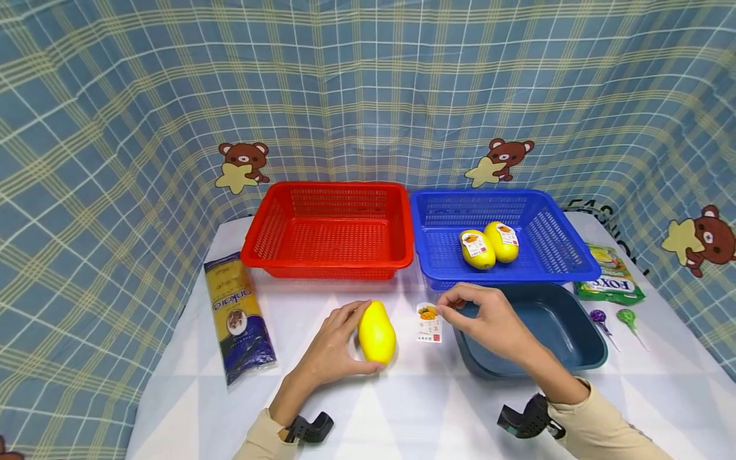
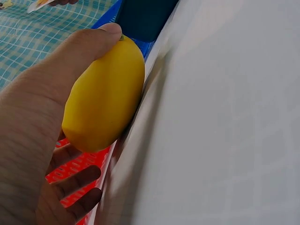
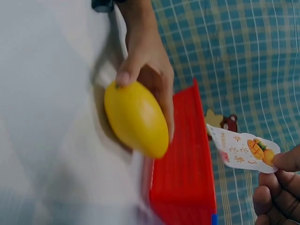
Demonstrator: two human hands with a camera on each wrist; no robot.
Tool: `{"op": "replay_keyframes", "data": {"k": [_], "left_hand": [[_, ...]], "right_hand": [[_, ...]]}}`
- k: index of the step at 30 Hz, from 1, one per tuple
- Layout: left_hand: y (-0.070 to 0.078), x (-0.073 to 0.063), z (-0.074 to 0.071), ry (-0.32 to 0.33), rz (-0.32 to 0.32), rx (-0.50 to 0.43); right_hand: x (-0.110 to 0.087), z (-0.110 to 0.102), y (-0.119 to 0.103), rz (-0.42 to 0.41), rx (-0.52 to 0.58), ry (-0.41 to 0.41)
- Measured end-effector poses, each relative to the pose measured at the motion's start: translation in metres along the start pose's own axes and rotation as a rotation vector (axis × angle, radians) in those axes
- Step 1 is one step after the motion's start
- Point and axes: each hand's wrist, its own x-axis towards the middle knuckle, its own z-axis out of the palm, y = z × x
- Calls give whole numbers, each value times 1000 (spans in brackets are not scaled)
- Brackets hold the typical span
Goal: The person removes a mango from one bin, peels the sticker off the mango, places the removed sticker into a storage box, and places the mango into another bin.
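Holding a smooth yellow mango (image 1: 376, 332) lengthwise, the person's left hand (image 1: 333, 345) has its thumb against the end nearer the body and its fingertips reaching toward the far end; the grip is about as wide as the fruit is long. The mango's long axis runs away from the person, leaning only slightly, with its narrower tip pointing forward and its stem spot lying by the thumb. It sits low over the white tabletop (image 1: 397, 409); whether it touches the cloth is hard to tell. To the right of that grip, the right hand (image 1: 489, 319) pinches a white label (image 1: 428, 324) narrowly between thumb and fingers, at the end printed with a mango picture. The label hangs in the space between the hands, apart from the fruit, its long axis also running forward and back: picture end away from the person, red-stamped end toward them. Beyond the left grip stands a red basket (image 1: 328, 263); beyond the right grip, a blue basket (image 1: 552, 276) holding two labelled mangoes (image 1: 478, 259). Just under and right of the right hand is a dark teal tub (image 1: 554, 319), and well left of the left hand lies a gold-and-blue packet (image 1: 238, 316).
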Motion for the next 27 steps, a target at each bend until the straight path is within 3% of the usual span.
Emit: {"op": "replay_keyframes", "data": {"k": [14, 22, 27], "left_hand": [[-1, 0, 0, -24, -24, -25], [1, -1, 1, -35, -30, -8], [1, -1, -1, -26, -36, -13]], "right_hand": [[-22, -35, 38, 127, -81, 23], [-25, -51, 63, 345, 11, -120], [-18, -53, 82, 427, 57, -213]]}}
